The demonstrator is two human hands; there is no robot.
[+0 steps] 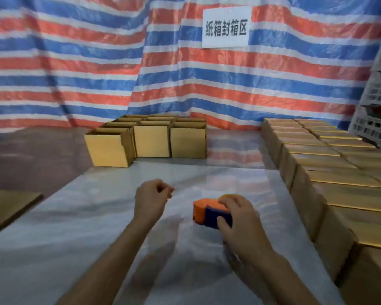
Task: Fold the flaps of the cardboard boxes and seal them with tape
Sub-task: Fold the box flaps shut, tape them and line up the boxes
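Note:
My right hand (238, 219) grips an orange and blue tape dispenser (209, 211) that sits low over the white plastic sheet (97, 227). To its left, my left hand (151, 198) hovers above the sheet with fingers loosely curled, holding nothing. Several unsealed cardboard boxes (151, 139) with open tops stand in rows at the far side of the sheet, well beyond both hands. Along the right edge runs a long block of closed cardboard boxes (330, 170), their tops shiny with tape.
A striped red, white and blue tarp (75, 62) hangs behind, with a white paper sign (226, 27) on it. Grey plastic crates (378, 95) are stacked at the far right. A flat cardboard piece (7, 205) lies at the left edge on the brown floor.

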